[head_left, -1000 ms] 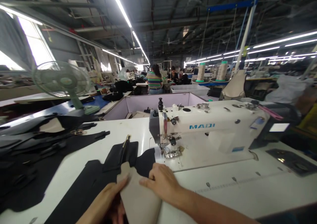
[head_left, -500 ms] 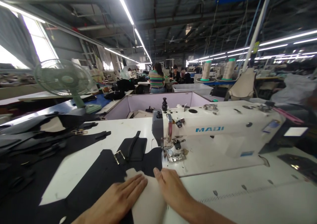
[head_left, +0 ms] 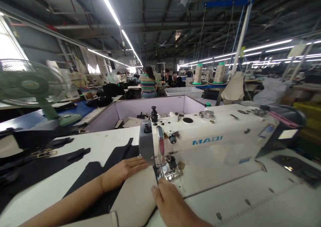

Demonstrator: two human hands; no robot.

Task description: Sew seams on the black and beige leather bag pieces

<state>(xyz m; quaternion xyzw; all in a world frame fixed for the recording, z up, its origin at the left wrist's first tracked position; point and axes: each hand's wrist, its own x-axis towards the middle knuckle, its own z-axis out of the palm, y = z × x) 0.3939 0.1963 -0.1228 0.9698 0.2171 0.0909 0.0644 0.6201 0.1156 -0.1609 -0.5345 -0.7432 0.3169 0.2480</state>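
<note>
A beige fabric piece (head_left: 137,197) lies over a black fabric piece (head_left: 86,180), its upper corner close to the needle area of a white sewing machine (head_left: 208,153). My left hand (head_left: 125,170) rests flat along the beige piece's upper left edge, fingers stretched toward the presser foot (head_left: 170,173). My right hand (head_left: 168,198) pinches the right edge of the beige piece, thumb on top, just in front of the presser foot. The black piece's strap (head_left: 127,146) shows beyond my left hand. The buckle seen earlier is hidden.
Black pieces with metal buckles (head_left: 46,152) are piled on the left of the white table (head_left: 105,140). A lilac-walled bin (head_left: 152,106) holding scraps stands behind the machine. A green fan (head_left: 37,86) is at left; thread cones (head_left: 219,73) stand at right. Other people work farther back.
My view has turned right. The beige piece has come up to the presser foot and now covers more of the black one. My left hand moved forward; my right hand now grips the edge.
</note>
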